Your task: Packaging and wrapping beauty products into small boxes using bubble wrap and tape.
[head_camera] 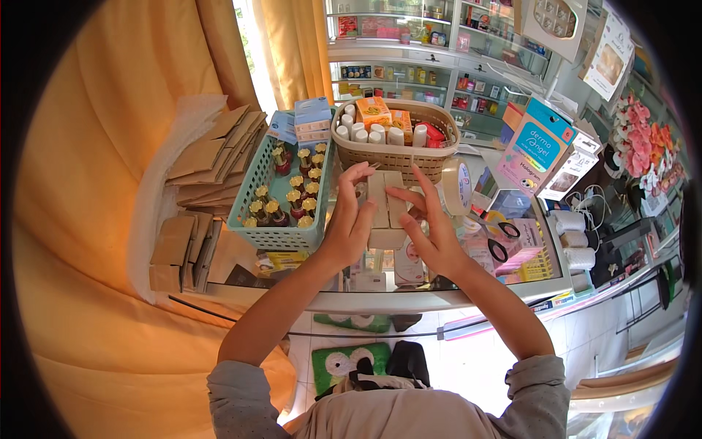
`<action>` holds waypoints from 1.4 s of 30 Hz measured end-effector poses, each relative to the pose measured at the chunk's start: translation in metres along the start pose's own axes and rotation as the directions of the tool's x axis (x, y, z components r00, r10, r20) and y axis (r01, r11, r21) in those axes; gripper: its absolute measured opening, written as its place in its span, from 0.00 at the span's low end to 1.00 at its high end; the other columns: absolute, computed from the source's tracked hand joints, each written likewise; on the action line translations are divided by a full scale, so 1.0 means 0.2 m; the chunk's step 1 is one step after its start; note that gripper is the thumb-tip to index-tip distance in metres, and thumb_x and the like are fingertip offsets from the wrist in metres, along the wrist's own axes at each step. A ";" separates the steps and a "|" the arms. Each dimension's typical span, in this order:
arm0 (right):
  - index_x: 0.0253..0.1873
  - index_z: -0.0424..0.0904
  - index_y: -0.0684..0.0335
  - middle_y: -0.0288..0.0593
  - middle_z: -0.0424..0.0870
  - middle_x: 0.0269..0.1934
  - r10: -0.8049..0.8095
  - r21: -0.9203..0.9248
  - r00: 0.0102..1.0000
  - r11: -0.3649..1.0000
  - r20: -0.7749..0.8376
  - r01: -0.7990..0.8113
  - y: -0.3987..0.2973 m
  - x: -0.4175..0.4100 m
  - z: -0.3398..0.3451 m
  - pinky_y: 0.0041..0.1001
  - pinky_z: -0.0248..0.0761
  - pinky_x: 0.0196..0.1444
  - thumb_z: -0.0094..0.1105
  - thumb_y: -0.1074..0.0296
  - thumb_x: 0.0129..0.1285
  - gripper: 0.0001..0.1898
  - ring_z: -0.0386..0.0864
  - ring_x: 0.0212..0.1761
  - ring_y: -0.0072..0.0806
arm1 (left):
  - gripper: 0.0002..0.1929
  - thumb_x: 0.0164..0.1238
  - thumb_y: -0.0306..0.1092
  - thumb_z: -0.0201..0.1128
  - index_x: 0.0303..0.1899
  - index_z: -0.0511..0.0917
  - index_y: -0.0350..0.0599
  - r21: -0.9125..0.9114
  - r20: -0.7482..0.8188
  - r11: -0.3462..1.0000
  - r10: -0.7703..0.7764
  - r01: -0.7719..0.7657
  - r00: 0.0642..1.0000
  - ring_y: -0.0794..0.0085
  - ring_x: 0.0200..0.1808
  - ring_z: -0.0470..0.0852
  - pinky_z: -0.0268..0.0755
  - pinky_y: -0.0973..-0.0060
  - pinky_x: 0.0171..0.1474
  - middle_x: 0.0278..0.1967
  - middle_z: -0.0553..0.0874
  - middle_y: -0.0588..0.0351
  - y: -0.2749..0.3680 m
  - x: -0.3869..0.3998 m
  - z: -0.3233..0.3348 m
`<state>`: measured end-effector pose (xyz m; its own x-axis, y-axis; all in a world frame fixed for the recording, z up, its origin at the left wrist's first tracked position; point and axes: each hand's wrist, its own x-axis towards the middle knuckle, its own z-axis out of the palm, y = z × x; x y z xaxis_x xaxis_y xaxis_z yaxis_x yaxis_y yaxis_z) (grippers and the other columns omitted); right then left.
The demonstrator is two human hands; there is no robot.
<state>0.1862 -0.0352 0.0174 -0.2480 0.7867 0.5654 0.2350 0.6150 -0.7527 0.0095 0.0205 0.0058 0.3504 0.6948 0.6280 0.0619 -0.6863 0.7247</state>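
A small cardboard box [385, 230] with closed top flaps sits on the glass counter between my hands. My left hand [354, 219] rests against its left side, with the thumb on its edge. My right hand [433, 225] touches the box's right side and top with thumb and finger, other fingers spread. Behind the box stands a woven plastic basket [384, 156] holding white-capped bottles, orange boxes and red packs. To the left, a green plastic basket [285, 237] holds several nail polish bottles with gold flower-shaped caps. A roll of tape [457, 186] stands right of the box.
Scissors [498, 249] with black and yellow handles lie right of my right hand. Flattened cardboard boxes [211, 159] are stacked at the left, beside an orange curtain [109, 219]. Hanging product packs [535, 148] stand at the right. The counter's metal edge [384, 300] runs nearest to me.
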 end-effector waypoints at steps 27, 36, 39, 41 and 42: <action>0.53 0.74 0.61 0.34 0.79 0.42 0.245 0.185 0.958 0.959 -0.148 -0.217 0.01 0.15 -0.07 0.17 0.66 0.33 0.59 0.71 0.66 0.12 0.71 0.31 0.12 | 0.43 0.59 0.33 0.68 0.70 0.47 0.47 -0.033 0.095 0.999 -0.026 0.030 0.995 0.62 0.68 0.64 0.50 0.59 0.71 0.64 0.69 0.48 0.03 0.01 -0.03; 0.42 0.78 0.59 0.26 0.75 0.31 0.443 0.070 0.895 0.892 0.056 -0.446 -0.02 0.30 -0.09 0.17 0.62 0.32 0.63 0.63 0.63 0.08 0.69 0.31 0.11 | 0.41 0.60 0.33 0.67 0.70 0.47 0.46 -0.057 0.103 0.998 -0.030 0.036 0.994 0.60 0.69 0.63 0.48 0.58 0.72 0.64 0.68 0.47 0.02 0.01 -0.03; 0.47 0.76 0.59 0.29 0.75 0.38 0.354 0.150 0.935 0.923 0.029 -0.354 0.04 0.28 -0.06 0.18 0.64 0.37 0.64 0.68 0.61 0.11 0.69 0.34 0.11 | 0.40 0.62 0.34 0.65 0.70 0.47 0.45 -0.026 0.097 0.999 -0.044 0.046 0.994 0.58 0.70 0.61 0.46 0.58 0.73 0.66 0.65 0.45 0.03 0.01 -0.03; 0.50 0.75 0.60 0.31 0.74 0.43 0.231 0.182 0.973 0.957 -0.016 -0.225 0.08 0.27 -0.07 0.19 0.65 0.40 0.64 0.72 0.60 0.14 0.68 0.36 0.12 | 0.41 0.63 0.35 0.65 0.71 0.46 0.45 -0.019 0.099 0.999 -0.034 0.036 0.995 0.58 0.71 0.59 0.45 0.58 0.73 0.66 0.63 0.43 0.02 0.02 -0.02; 0.53 0.73 0.60 0.32 0.73 0.47 0.195 0.145 0.981 0.971 -0.007 -0.192 0.08 0.27 -0.08 0.19 0.65 0.41 0.63 0.74 0.59 0.17 0.69 0.38 0.13 | 0.42 0.64 0.37 0.64 0.71 0.45 0.44 -0.006 0.101 1.000 -0.028 0.028 0.995 0.57 0.71 0.58 0.44 0.58 0.73 0.67 0.62 0.42 0.02 0.01 -0.03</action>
<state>0.1913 0.0183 0.0403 -0.1905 0.8920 0.4100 0.1400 0.4380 -0.8880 0.0060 0.0209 0.0116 0.4408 0.6884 0.5761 0.0658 -0.6648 0.7441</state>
